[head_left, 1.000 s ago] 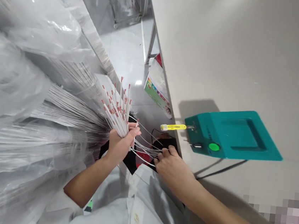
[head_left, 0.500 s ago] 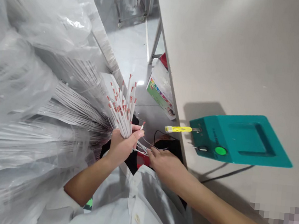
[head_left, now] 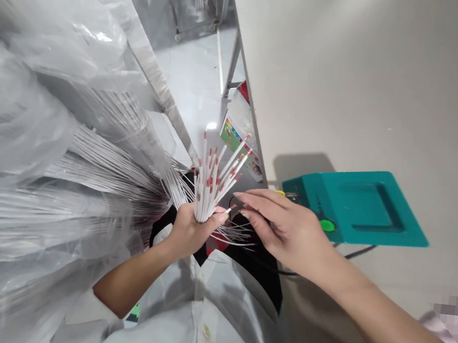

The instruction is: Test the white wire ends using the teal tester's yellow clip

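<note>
My left hand (head_left: 190, 230) is closed around a bundle of thin white wires with red tips (head_left: 214, 178); the tips fan upward and the wire tails trail below and to the left into plastic-wrapped stacks. My right hand (head_left: 284, 226) is raised beside the bundle, fingers stretched toward the red tips, with a single red-tipped wire at its fingertips near my left thumb. Behind my right hand a teal machine (head_left: 356, 207) with a green button (head_left: 327, 225) sits at the edge of the white table (head_left: 365, 82).
Large bundles of white wires in clear plastic (head_left: 51, 147) fill the left side. A colourful box (head_left: 240, 140) stands on the floor under the table edge. A black cable (head_left: 357, 252) runs from the machine. A metal rack (head_left: 193, 4) stands far back.
My left hand turned the bundle so its tips lean right. My right hand rose from the loose wire tails below up to the bundle's top, covering the machine's yellow piece.
</note>
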Motion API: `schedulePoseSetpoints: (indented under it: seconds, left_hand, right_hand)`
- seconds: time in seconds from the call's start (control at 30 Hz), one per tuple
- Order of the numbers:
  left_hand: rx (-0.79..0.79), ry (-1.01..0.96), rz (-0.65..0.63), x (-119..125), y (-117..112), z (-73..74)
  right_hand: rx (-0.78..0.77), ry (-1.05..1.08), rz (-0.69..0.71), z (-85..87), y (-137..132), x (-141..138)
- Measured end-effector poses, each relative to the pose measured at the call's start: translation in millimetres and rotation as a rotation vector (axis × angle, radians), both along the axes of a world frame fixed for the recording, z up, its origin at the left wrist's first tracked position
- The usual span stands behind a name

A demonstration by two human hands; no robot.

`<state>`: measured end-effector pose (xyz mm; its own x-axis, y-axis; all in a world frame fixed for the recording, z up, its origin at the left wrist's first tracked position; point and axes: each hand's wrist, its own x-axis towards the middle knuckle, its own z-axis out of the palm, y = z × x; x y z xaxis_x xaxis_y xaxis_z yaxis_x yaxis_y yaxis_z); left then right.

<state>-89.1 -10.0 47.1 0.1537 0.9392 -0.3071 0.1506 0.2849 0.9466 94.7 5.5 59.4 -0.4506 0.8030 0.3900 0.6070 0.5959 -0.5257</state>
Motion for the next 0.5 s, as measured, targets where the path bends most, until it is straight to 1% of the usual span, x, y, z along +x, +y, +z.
schedulePoseSetpoints:
  seconds: [0.07,0.17,0.3,0.33,0.4,0.47,0.5]
  left_hand:
    - [0.011,0.002,-0.023,1.1,0.6,1.4]
    - [0.021,0.013,-0.059,2.3,1.1,1.7]
    - [0.028,0.031,-0.115,1.9,2.2,0.3]
    - [0.019,0.024,-0.132,1.5,2.8,-0.2]
    - [-0.022,-0.015,-0.156,0.2,4.3,-1.6]
    - [-0.088,-0.072,-0.167,-1.4,5.8,-3.4]
    - [-0.115,-0.095,-0.172,-2.2,6.4,-4.4]
  right_hand:
    - [0.027,-0.062,0.042,0.0,0.4,1.0]
    - [0.111,-0.163,0.098,1.5,2.4,2.7]
    - [0.193,-0.185,0.182,4.6,5.4,4.1]
    - [0.231,-0.185,0.198,4.8,5.3,4.1]
    - [0.355,-0.217,0.215,3.9,3.7,3.6]
    - [0.486,-0.262,0.209,1.6,1.6,2.4]
    - [0.513,-0.276,0.199,0.2,0.9,1.7]
